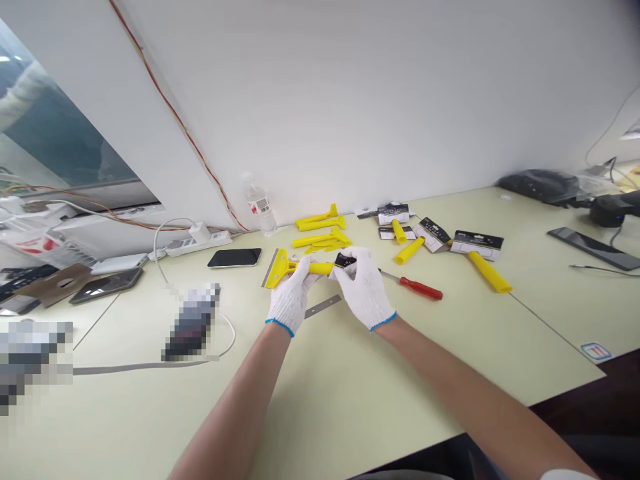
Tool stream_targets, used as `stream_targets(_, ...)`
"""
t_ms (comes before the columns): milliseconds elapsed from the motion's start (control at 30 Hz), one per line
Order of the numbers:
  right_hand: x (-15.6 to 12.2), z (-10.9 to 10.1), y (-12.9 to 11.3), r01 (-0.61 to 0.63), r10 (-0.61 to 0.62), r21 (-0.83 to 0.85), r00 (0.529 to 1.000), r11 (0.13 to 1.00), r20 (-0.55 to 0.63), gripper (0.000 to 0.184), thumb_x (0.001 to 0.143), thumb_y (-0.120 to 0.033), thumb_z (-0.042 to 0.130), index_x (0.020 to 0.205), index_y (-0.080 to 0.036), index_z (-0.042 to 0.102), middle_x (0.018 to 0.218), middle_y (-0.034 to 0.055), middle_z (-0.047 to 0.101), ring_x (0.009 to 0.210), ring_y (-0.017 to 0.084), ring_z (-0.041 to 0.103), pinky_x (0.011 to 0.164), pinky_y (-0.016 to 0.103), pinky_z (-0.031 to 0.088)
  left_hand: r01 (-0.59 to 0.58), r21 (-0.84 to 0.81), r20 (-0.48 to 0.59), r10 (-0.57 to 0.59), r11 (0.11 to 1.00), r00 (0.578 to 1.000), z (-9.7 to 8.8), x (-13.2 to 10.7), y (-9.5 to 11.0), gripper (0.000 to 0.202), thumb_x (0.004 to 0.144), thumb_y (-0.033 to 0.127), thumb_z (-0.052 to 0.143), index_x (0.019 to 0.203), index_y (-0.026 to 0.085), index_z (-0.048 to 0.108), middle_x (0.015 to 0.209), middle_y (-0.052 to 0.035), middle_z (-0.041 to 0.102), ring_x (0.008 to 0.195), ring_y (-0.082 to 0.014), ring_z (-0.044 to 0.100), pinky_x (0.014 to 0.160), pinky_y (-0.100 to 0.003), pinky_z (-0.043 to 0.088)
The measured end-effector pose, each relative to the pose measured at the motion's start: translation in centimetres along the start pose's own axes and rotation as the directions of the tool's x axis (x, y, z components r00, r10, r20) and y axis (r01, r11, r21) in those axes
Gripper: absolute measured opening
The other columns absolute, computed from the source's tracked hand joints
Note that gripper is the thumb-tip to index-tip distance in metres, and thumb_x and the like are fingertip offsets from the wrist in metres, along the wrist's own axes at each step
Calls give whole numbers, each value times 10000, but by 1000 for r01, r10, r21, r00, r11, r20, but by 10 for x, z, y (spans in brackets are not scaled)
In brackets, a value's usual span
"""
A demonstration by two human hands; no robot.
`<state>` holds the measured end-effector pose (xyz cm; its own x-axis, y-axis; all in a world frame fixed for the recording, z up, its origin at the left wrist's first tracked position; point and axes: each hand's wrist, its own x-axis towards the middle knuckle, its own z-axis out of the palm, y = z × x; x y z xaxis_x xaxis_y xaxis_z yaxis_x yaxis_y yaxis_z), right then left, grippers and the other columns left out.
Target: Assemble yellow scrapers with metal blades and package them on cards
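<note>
My left hand (pixel 291 295), in a white glove with a blue cuff, is closed round the handle of a yellow scraper (pixel 280 268), whose wide head with a metal edge points left. At the handle's other end, my gloved right hand (pixel 365 285) pinches a black and white cardboard tag (pixel 344 261). Its fingers partly cover the tag, so I cannot tell whether it is fixed to the handle. Between and below the hands lies a flat grey metal blade (pixel 323 307) with holes. Just right of my right hand rests a red-handled screwdriver (pixel 421 288), its shaft tip hidden.
Yellow scraper parts (pixel 320 240) lie behind the hands. To the right are several yellow handles (pixel 490 272) with cardboard tags (pixel 477 245). A plastic bottle (pixel 261 207) stands against the wall, near a phone (pixel 235 258) and a power strip (pixel 197 242).
</note>
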<state>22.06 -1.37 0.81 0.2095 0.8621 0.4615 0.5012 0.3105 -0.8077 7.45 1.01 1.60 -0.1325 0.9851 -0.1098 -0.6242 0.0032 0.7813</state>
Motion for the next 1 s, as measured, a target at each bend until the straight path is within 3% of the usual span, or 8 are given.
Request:
stream_targets(67,9,-9,2,-66,81,-117,989,991,124,339,827,-116,650,1151,-210,612,1110,85,688,748,177,669,877,404,554,17,32,28,-18,999,999,-2,4,1,314,746,196,879,946,150,641,1068,-97,740,1168,-289,709,1044,-466,594)
stream_targets(133,18,-19,5,-82,135,-205,956,975,259,268,845,-139,643,1102,-212,666,1021,66,724,797,201,678,887,409,543,22,98,50,-27,995,998,-4,5,2,338,713,196,896,917,155,630,1023,-78,731,1148,-271,712,1041,-443,593)
stream_targets(300,41,-45,7,6,87,-182,864,983,495,75,848,-204,651,868,-216,722,921,27,764,848,198,693,800,335,532,48,230,96,-72,972,993,-7,8,9,376,709,248,903,974,151,653,1060,-84,728,1130,-248,708,1014,-401,596)
stream_targets(433,57,-57,-10,-104,72,1,691,995,719,91,835,-292,688,873,-221,731,758,-4,742,630,157,654,584,279,502,71,245,241,-132,967,962,-8,15,17,425,737,339,899,1013,139,644,1095,-120,739,1070,-254,728,949,-406,615)
stream_targets(500,63,-56,-23,-76,43,9,650,997,759,73,830,-277,686,833,-217,728,712,-15,726,566,139,618,539,270,469,86,294,290,-174,952,941,-7,18,21,442,753,367,888,1042,123,659,1128,-150,742,1028,-250,737,893,-379,627)
stream_targets(600,64,-51,-41,55,-35,-2,667,998,744,68,824,-199,673,798,-204,736,736,-14,738,613,131,633,591,266,472,131,357,309,-249,925,918,-5,20,25,474,782,374,869,1125,101,690,1195,-180,736,1012,-244,740,855,-354,631)
stream_targets(700,58,-46,-51,48,-64,42,682,998,729,77,864,-198,651,835,-195,722,698,-21,714,623,131,633,624,268,483,170,351,345,-296,921,891,-8,24,24,454,824,383,841,1154,101,710,1211,-174,740,1002,-226,744,840,-321,628)
stream_targets(1000,36,-49,-59,115,-164,118,779,986,605,69,877,-175,698,843,-221,737,878,-15,760,789,145,663,729,274,498,253,204,209,-294,946,933,-26,29,13,343,813,322,856,1036,112,701,1169,-144,751,962,-208,750,805,-292,621)
